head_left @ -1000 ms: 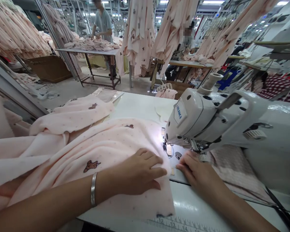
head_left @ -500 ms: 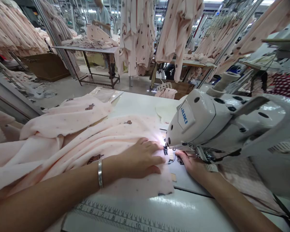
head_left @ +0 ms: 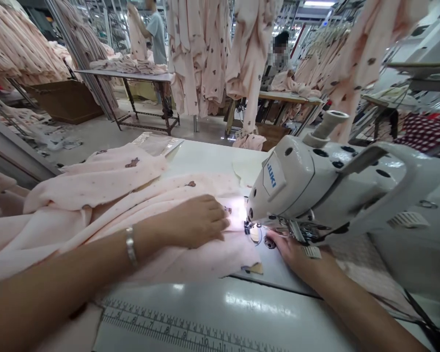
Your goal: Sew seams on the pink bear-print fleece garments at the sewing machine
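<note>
Pale pink fabric (head_left: 205, 266) with small brown prints spreads over the white sewing table, its right edge at the presser foot (head_left: 247, 228) of a white sewing machine (head_left: 297, 166). My left hand (head_left: 201, 222), with a silver bracelet on the wrist, grips this fabric just left of the foot, fingers bent and drawn together. Below the machine head, my right hand (head_left: 288, 249) reaches in from the right. Its foremost fingertip is beside a dark round disc (head_left: 269, 242); the other fingers are mostly hidden by the machine. A bright lamp lights the needle area.
A printed ruler (head_left: 168, 327) runs along the table's front edge. A thread cone (head_left: 330, 124) stands on the machine. Behind are hanging pink garments (head_left: 212, 58), a side table (head_left: 128, 74) with folded pieces, a brown bin (head_left: 66, 100) and two other people.
My left hand has moved left and its spread fingers have drawn together on the fabric. The fabric's front corner has shifted up and left. My right hand stays by the disc.
</note>
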